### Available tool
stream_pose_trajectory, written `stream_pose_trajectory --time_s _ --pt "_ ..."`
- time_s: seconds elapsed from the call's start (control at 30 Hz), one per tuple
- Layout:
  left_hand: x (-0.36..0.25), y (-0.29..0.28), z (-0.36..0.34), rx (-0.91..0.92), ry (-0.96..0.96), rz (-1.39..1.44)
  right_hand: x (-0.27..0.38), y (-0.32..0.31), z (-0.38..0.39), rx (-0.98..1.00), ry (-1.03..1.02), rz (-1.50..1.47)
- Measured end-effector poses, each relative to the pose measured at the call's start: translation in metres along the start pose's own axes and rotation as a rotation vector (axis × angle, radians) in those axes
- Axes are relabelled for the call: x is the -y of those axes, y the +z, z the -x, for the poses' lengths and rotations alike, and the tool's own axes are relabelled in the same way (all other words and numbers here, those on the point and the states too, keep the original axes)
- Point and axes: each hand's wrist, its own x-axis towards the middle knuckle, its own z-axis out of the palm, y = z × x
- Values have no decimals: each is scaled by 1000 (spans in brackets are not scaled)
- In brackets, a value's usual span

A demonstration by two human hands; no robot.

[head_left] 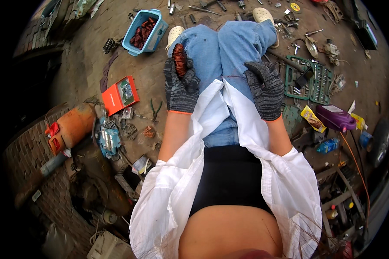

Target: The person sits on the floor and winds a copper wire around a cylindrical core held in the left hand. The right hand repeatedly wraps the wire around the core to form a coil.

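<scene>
My left hand (181,86), in a dark grey knit glove with an orange cuff, is shut on a reddish-brown coil of copper wire (179,58). The coil stands up out of my fingers, over my left leg. On the other side, my right hand (264,90), gloved alike, is over my right leg in blue jeans (242,47). Its fingers are curled in, and whatever they may hold is hidden. Beyond my left hand sits a light blue plastic basin (159,35) with several similar copper coils (143,34) inside.
Left of me lie an open red box (113,102), pliers (156,110) and an orange gas cylinder (75,125). A green socket-set case (322,84), a hammer (304,77), a purple jug (335,117) and a blue bottle (328,146) lie at right. Loose tools are scattered ahead.
</scene>
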Motion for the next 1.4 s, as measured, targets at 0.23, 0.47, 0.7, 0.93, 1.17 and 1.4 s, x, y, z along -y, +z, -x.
stream_pose_trajectory --time_s 0.23,0.47,0.7,0.93,1.17,1.4 --pt "3 -2 0 -47 12 -43 3 12 6 194 -32 -175" --pt "3 2 1 -39 0 -32 5 17 5 300 77 -148" --pt "5 9 8 -5 -47 25 0 31 5 355 33 -27" --pt "13 17 17 -30 -112 -23 -2 36 2 342 -43 -15" --pt "8 6 13 26 -84 21 -19 38 1 308 146 -309" --pt "5 4 12 39 -41 -2 -11 25 -5 324 275 -444"
